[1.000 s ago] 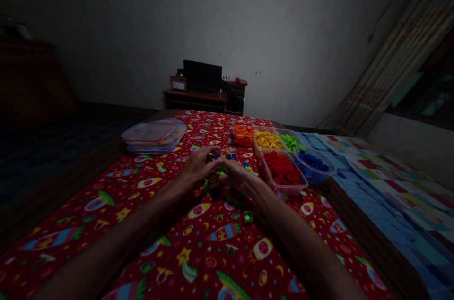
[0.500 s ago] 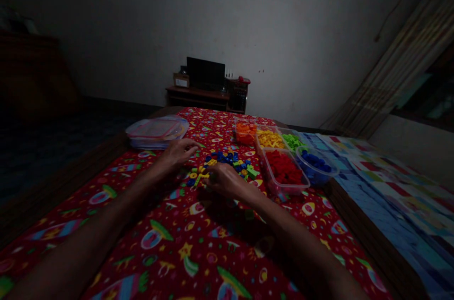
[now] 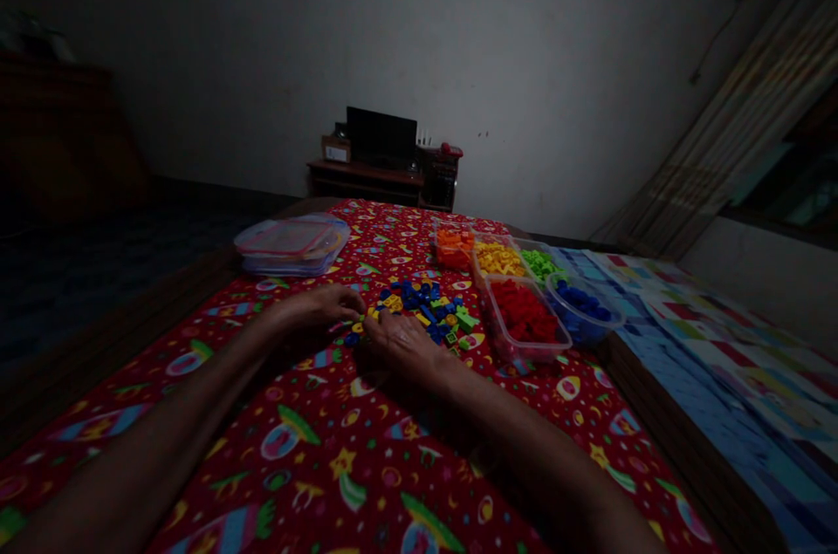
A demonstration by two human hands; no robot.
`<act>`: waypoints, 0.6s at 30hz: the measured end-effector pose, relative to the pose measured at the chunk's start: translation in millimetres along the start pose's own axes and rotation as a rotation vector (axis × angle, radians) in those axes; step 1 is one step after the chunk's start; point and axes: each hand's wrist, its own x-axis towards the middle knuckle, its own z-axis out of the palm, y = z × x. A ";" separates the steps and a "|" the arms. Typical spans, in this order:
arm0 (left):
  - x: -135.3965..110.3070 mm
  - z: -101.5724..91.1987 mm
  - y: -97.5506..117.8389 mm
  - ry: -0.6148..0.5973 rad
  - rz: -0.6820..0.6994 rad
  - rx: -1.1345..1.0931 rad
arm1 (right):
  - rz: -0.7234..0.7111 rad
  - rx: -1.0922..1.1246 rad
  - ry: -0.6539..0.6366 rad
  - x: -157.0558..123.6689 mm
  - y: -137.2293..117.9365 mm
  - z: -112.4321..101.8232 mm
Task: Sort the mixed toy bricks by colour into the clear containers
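A loose pile of small plastic building blocks [image 3: 425, 297], mostly blue, yellow and green, lies on the red patterned cloth [image 3: 288, 493]. At its left edge is my left hand [image 3: 327, 304], palm down, with curved fingers and the thumb slightly apart; I see nothing held in it. My right hand [image 3: 406, 346] reaches over the near side of the pile. Its fingers are bent down together among the yellow blocks, close to my left fingertips. Whatever they pinch is hidden by the hand and the dim light.
To the right stand clear containers of sorted blocks: orange [image 3: 454, 249], yellow [image 3: 498, 259], green [image 3: 540, 264], red [image 3: 524, 312] and blue [image 3: 582, 301]. Stacked plastic lids [image 3: 291, 244] lie at the left. A monitor [image 3: 381, 135] stands on a desk by the far wall.
My left hand has come down and nearer to me, to the pile's left edge. My right hand has shifted slightly left and nearer, uncovering more blocks on the pile's right side.
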 end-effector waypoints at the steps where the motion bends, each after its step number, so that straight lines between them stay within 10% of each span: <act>1: 1.5 1.1 -1.6 0.000 -0.003 0.002 | -0.005 -0.004 -0.003 1.1 -1.3 0.5; 10: -5.1 0.1 2.2 0.009 0.084 -0.005 | -0.040 0.115 0.173 -10.9 13.8 2.4; 18: -5.1 9.1 -4.0 0.170 0.010 -0.151 | 0.311 0.188 0.252 -35.0 120.4 -53.9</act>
